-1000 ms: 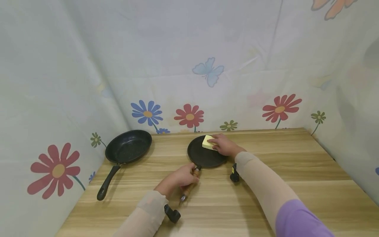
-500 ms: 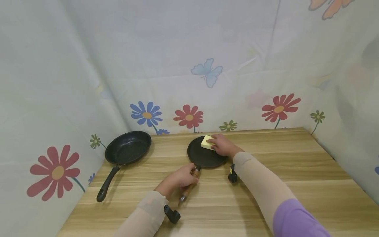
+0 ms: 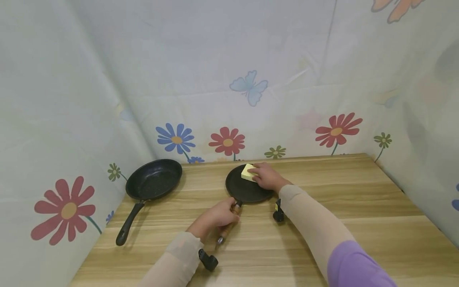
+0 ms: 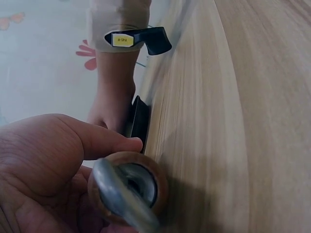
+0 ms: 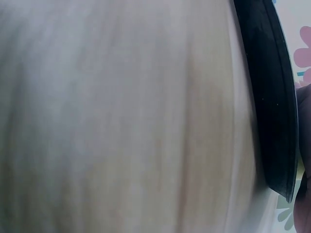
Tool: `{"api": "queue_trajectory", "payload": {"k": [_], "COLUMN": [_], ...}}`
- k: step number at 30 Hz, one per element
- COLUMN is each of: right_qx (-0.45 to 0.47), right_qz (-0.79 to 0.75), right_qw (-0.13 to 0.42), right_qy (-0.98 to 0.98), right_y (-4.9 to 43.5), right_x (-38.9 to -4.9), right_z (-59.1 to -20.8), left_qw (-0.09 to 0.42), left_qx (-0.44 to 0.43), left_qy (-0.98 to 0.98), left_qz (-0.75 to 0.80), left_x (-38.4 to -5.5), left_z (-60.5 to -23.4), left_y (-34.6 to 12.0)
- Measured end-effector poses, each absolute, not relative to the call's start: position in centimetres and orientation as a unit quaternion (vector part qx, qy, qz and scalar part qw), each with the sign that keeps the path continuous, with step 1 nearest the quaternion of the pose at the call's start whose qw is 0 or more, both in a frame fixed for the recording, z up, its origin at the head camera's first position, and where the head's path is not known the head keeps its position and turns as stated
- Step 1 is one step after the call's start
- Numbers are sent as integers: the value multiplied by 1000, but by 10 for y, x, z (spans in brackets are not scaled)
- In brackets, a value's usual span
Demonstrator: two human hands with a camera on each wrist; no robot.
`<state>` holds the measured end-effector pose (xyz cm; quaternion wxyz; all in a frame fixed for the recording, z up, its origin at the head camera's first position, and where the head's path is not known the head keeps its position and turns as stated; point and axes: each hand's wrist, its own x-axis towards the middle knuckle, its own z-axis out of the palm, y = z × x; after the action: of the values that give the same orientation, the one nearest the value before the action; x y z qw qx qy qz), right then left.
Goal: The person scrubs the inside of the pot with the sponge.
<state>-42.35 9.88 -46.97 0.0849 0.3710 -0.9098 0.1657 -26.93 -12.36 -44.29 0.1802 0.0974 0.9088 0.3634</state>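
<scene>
A flat black pan (image 3: pixel 247 192) lies on the table in the head view, its wooden handle (image 3: pixel 229 228) pointing toward me. My left hand (image 3: pixel 221 213) grips that handle near the pan. In the left wrist view, thumb and fingers wrap the round handle, which ends in a metal hanging ring (image 4: pixel 119 191). My right hand (image 3: pixel 267 176) holds a pale yellow sponge (image 3: pixel 247 172) against the pan's far inside surface, fingers over its right part. The right wrist view shows mostly the pan's dark outer side (image 5: pixel 269 97), with only a strip of the right hand (image 5: pixel 304 141) at the edge.
A deeper black frying pan (image 3: pixel 154 179) stands at the table's back left, its black handle (image 3: pixel 130 223) toward me. The wood-grain table (image 3: pixel 344 223) ends at a flower-printed cloth (image 3: pixel 287 103) behind and at both sides. Each wrist wears a black camera mount.
My right hand has slid the sponge slightly left over the pan. The left hand keeps its hold on the handle, and the pan stays almost in place.
</scene>
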Motion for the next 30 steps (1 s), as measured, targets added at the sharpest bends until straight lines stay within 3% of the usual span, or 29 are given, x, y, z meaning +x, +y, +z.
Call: {"api": "queue_trajectory", "payload": {"k": [30], "right_qx": [406], "right_qz": [158], "right_qw": [84], "right_qy": [-896], "right_y": [63], "right_x": [-425], "right_z": [-477], "left_qw": [170], "left_qx": [90], "left_qy": [909], "left_qz": [369], "left_x": [-275], "left_z": [-450], "left_y": [-125]}}
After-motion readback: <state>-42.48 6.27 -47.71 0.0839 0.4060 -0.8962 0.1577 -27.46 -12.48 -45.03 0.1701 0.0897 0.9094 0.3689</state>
